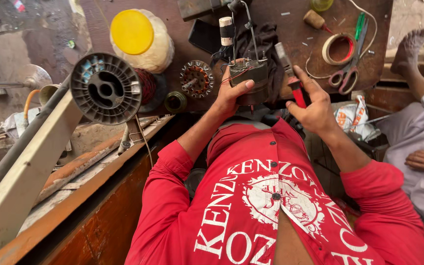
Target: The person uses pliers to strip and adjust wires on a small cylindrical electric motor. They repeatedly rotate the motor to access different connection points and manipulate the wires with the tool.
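Dark cylindrical motor stator point(249, 81), laminated metal stack, held upright above the worktop point(290, 34), gripped from the left side; thin red wires run across its top, wire leads stick up from it. Red-handled pliers point(290, 78), grey metal jaws angled up-left, tip just beside the stator's right edge; handles down-right.

A dull grey metal motor core point(249, 78) with thin copper wire is held, beside pliers point(290, 78) of bare steel with glossy red plastic grips. The tabletop point(295, 34) is seen as worn brown wood — scratched and matt. A ribbed grey plastic spool point(105, 89) and a smooth yellow plastic lid point(131, 32) are noted.
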`<state>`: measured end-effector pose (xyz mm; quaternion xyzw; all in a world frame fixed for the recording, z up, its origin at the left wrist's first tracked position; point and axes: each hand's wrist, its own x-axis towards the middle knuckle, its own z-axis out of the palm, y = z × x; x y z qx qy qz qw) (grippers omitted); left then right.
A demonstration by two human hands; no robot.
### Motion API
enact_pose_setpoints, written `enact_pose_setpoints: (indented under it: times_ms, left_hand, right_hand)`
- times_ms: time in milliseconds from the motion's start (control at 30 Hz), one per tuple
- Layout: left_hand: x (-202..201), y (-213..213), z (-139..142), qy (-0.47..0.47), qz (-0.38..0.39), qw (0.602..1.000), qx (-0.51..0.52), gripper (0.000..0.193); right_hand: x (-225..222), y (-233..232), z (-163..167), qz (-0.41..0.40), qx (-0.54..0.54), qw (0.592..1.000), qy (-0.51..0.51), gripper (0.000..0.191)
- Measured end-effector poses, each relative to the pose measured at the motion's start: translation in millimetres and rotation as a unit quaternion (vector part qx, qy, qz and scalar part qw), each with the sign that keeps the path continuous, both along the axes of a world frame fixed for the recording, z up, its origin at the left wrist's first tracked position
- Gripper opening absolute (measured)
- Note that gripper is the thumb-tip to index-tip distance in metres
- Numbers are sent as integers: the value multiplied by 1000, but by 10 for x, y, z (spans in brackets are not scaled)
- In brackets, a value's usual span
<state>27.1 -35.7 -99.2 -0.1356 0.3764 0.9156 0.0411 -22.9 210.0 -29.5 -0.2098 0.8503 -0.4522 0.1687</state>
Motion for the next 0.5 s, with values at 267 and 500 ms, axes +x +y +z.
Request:
enact_pose_setpoints:
  times_ms: [267,500]
  left_hand:
    - [-12,23,-83,-7,-10,1000,-18,82]
    - [17,22,-165,-27,-9,996,-79,77]
  right_hand:
    - [-29,-191,542,-198,-132,971,28,74]
    - [-69,-108,-123,11,-1,997,81,75]
